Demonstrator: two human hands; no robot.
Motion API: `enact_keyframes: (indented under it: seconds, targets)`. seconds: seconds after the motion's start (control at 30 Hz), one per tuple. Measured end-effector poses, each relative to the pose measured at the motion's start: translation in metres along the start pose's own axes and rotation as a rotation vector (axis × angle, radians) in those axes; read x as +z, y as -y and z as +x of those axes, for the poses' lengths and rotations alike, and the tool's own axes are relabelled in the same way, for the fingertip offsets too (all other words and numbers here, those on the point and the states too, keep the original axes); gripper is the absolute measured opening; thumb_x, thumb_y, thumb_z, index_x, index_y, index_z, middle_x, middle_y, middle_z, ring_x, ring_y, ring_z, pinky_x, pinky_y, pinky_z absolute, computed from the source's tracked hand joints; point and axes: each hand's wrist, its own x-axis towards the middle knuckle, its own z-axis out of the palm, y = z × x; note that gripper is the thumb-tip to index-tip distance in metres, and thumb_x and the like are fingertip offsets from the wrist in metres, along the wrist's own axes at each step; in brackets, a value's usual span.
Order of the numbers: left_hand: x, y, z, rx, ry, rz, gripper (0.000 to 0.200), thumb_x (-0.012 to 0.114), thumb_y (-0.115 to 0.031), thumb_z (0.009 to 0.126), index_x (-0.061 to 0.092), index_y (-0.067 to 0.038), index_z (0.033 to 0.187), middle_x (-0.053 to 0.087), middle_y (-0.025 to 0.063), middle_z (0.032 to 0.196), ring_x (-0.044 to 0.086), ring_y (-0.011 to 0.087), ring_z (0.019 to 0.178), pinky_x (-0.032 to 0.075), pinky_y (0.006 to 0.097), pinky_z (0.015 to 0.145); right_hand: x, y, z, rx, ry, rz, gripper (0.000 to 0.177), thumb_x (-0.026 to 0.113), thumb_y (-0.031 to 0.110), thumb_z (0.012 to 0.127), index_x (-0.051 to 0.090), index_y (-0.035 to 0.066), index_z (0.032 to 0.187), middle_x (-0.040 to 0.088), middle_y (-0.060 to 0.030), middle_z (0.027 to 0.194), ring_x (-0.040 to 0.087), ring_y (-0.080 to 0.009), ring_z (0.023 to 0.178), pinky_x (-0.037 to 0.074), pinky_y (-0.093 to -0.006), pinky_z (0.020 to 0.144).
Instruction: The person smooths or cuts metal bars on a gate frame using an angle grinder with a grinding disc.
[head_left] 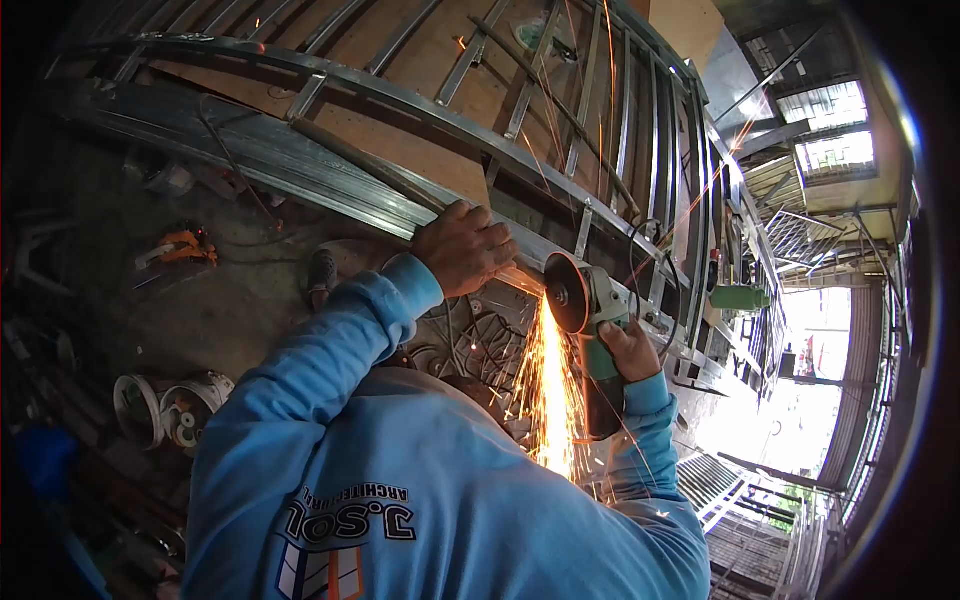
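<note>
My left hand [463, 250] is closed around a long metal bar [365, 165], which lies slanted over a stack of shiny metal profiles [270, 145]. My right hand [632, 350] grips a green angle grinder [602, 385] by its body. The grinder's reddish-brown disc [568, 292] meets the end of the metal just right of my left hand. From that contact a bright stream of sparks [552, 390] pours down toward my blue sleeve and shirt front. My right fingers are partly hidden behind the tool.
A large welded metal frame [400, 105] with several crossbars spans the far side over brown boards. A green bottle [740, 298] sits at its right. Buckets [140, 410], an orange tool [185, 245] and cables are on the floor. Metal grilles [800, 240] stand by the bright doorway.
</note>
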Motion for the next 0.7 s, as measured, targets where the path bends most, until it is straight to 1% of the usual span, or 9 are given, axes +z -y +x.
enact_keyframes:
  seconds: [0.1, 0.2, 0.3, 0.4, 0.5, 0.6, 0.7]
  targets:
    - [0.0, 0.0, 0.0, 0.015, -0.029, 0.028, 0.026, 0.069, -0.034, 0.084, 0.069, -0.019, 0.106, 0.06, -0.0026, 0.099, 0.054, 0.0199, 0.097, 0.042, 0.0397, 0.087, 0.009, 0.004, -0.001, 0.044, 0.033, 0.3, 0.06, 0.074, 0.039, 0.091, 0.057, -0.004, 0.129, 0.068, -0.0082, 0.114, 0.062, -0.0148, 0.103, 0.049, -0.0305, 0.09]
    - [0.001, 0.0, 0.0, 0.001, -0.016, -0.008, 0.026, 0.069, -0.033, 0.085, 0.069, -0.019, 0.106, 0.06, -0.0026, 0.099, 0.054, 0.0201, 0.097, 0.042, 0.0398, 0.088, -0.001, 0.012, -0.002, 0.048, 0.031, -0.168, 0.061, 0.072, 0.042, 0.092, 0.056, -0.002, 0.131, 0.066, -0.0071, 0.118, 0.061, -0.0156, 0.103, 0.048, -0.0324, 0.091]
    - [0.003, 0.001, -0.001, 0.006, -0.025, -0.012, 0.026, 0.069, -0.033, 0.085, 0.069, -0.019, 0.107, 0.06, -0.0025, 0.1, 0.054, 0.0202, 0.097, 0.042, 0.04, 0.088, 0.015, 0.021, -0.005, 0.001, 0.091, 0.264, 0.059, 0.071, 0.041, 0.093, 0.057, -0.001, 0.131, 0.066, -0.0057, 0.118, 0.06, -0.0152, 0.103, 0.048, -0.0327, 0.092]
    - [0.005, 0.001, -0.001, 0.011, -0.051, 0.003, 0.026, 0.069, -0.034, 0.085, 0.069, -0.019, 0.107, 0.061, -0.0024, 0.1, 0.054, 0.0202, 0.097, 0.042, 0.0403, 0.088, 0.006, 0.006, -0.002, 0.075, 0.104, 0.256, 0.053, 0.07, 0.036, 0.094, 0.057, 0.0, 0.13, 0.067, -0.0048, 0.116, 0.06, -0.0138, 0.104, 0.047, -0.0315, 0.092]
    - [0.003, 0.001, -0.001, 0.012, -0.05, -0.005, 0.027, 0.069, -0.033, 0.085, 0.069, -0.019, 0.108, 0.061, -0.0018, 0.101, 0.055, 0.0203, 0.097, 0.042, 0.0403, 0.088, 0.003, 0.006, -0.003, 0.029, 0.076, 0.09, 0.051, 0.07, 0.034, 0.094, 0.057, 0.0, 0.13, 0.067, -0.0041, 0.115, 0.059, -0.0131, 0.104, 0.047, -0.0301, 0.092]
    - [0.0, 0.0, 0.0, -0.009, 0.055, 0.005, 0.028, 0.069, -0.033, 0.085, 0.069, -0.019, 0.109, 0.062, -0.0013, 0.1, 0.055, 0.0206, 0.096, 0.042, 0.0403, 0.088, 0.001, -0.002, -0.001, 0.023, 0.055, 0.038, 0.051, 0.07, 0.035, 0.094, 0.057, 0.0, 0.13, 0.067, -0.0044, 0.115, 0.059, -0.013, 0.103, 0.047, -0.0292, 0.091]
    - [-0.002, 0.0, 0.001, -0.011, 0.027, -0.012, 0.028, 0.069, -0.034, 0.085, 0.069, -0.019, 0.109, 0.062, -0.0013, 0.099, 0.055, 0.0208, 0.095, 0.042, 0.0399, 0.088, 0.01, 0.008, -0.002, -0.034, 0.047, 0.138, 0.051, 0.07, 0.036, 0.094, 0.058, 0.0, 0.129, 0.067, -0.0044, 0.113, 0.06, -0.0128, 0.101, 0.048, -0.0289, 0.091]
